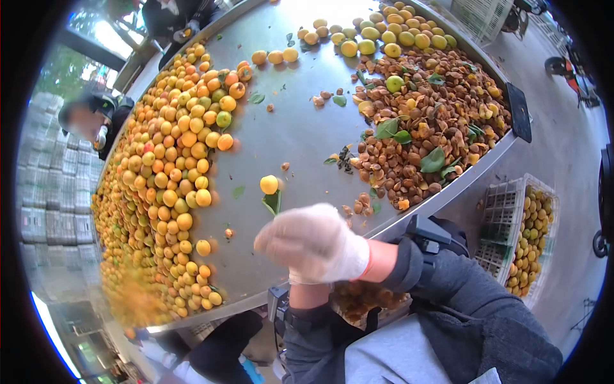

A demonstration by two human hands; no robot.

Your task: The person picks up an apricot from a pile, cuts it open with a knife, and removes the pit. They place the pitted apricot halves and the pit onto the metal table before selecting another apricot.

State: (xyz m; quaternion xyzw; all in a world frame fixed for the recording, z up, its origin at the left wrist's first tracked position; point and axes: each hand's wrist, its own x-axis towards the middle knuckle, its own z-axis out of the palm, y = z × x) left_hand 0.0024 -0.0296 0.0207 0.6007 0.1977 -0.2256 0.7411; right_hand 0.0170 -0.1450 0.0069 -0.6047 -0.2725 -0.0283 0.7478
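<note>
My right hand, in a white glove, is blurred over the near edge of the metal table. It covers most of my left hand, of which only a bit of glove at the wrist shows. The fingers of both hands are smeared or hidden. Just beyond them lie a yellow-orange fruit and a green leaf. A large heap of orange fruit spreads along the left side. To the right is a pile of brown pits with leaves and fruit scraps.
A phone-like dark slab rests on the table's right edge. Crates of fruit stand on the floor at the right. Co-workers are at the left and top left. Another person's legs show below the near edge.
</note>
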